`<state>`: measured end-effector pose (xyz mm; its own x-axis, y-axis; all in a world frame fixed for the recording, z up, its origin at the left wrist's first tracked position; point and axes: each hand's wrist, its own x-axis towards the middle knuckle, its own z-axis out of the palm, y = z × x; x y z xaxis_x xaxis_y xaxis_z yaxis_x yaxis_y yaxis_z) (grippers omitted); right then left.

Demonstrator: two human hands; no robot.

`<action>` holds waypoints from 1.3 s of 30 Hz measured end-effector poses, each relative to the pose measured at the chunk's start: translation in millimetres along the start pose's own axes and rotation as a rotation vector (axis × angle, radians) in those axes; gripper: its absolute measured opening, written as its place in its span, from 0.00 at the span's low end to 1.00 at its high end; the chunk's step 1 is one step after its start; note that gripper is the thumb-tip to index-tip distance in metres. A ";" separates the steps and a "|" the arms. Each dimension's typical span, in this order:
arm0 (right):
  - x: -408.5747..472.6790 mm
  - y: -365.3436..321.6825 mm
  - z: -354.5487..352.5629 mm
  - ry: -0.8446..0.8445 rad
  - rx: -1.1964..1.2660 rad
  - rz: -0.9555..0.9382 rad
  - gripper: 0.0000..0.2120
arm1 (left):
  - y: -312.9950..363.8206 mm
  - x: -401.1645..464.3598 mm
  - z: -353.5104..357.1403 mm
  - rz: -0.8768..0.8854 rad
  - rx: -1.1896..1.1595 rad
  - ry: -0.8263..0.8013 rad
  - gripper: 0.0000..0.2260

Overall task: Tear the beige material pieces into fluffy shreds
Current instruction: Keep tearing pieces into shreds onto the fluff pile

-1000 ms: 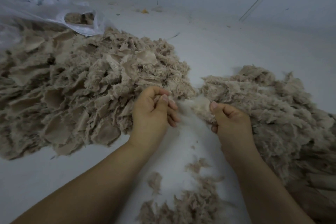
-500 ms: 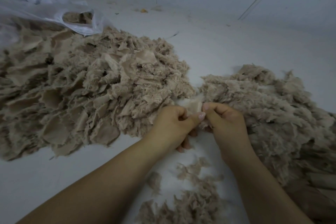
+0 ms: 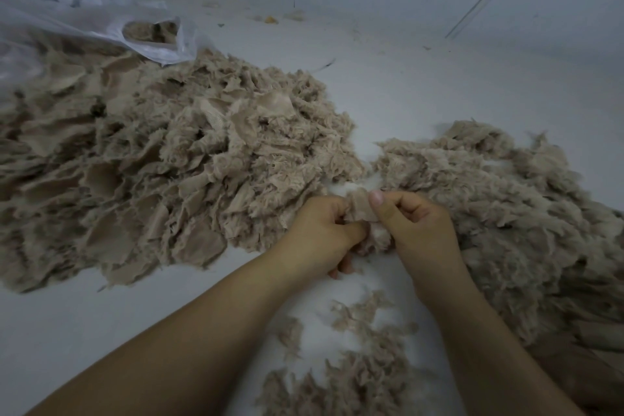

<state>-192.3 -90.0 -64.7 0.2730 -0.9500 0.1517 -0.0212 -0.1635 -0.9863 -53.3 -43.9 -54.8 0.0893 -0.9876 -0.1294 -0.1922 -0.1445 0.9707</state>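
Both forearms extended forward over the white floor (image 3: 422,94). Left hand (image 3: 317,233) and right hand (image 3: 418,230), fingers curled, knuckles nearly touching, pinched one beige piece (image 3: 359,209) between them, between the unshredded pile (image 3: 152,162) and the shredded pile (image 3: 506,206).

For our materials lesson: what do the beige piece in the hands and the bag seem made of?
Beige piece: apparently woven cloth with a fuzzy pile, matte; frayed fibrous edges. Bag: likely thin plastic film, translucent and faintly glossy; it crinkles and shows its contents.
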 end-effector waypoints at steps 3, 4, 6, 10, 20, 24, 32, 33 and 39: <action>-0.5 -0.4 -0.4 -0.007 -0.021 -0.015 0.18 | 1.1 -0.7 -1.5 -0.004 -0.030 -0.012 0.10; -0.3 -0.3 -0.8 -0.007 -0.030 -0.011 0.15 | 1.0 -0.7 -1.5 0.007 -0.034 -0.009 0.10; 0.8 1.8 -1.5 0.001 -0.058 0.007 0.10 | -0.4 -0.6 -0.6 0.031 -0.050 0.019 0.09; 3.7 8.5 -3.3 0.011 -0.079 0.026 0.16 | -5.0 -3.0 2.7 0.114 -0.081 0.164 0.07; 7.6 11.6 -1.1 0.045 -0.031 0.044 0.17 | -12.2 1.0 -0.3 0.399 0.116 0.239 0.04; 5.3 7.9 -0.6 0.045 -0.030 0.032 0.20 | -8.7 2.0 2.6 0.372 0.065 0.304 0.07; 9.2 1.5 0.3 0.252 0.172 0.179 0.13 | 2.0 0.7 -39.5 0.188 1.266 0.536 0.14; 9.0 1.2 0.8 0.252 0.175 0.176 0.13 | 6.0 -2.0 -36.4 0.218 1.312 0.508 0.12; 9.4 2.3 0.3 0.255 0.198 0.162 0.12 | 33.5 5.3 9.4 0.476 1.171 0.297 0.04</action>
<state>-189.5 -99.2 -65.6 0.0321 -0.9993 -0.0208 0.1491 0.0254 -0.9885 -68.4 -54.6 -24.9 -0.0409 -0.9270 0.3727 -0.9858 0.0981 0.1359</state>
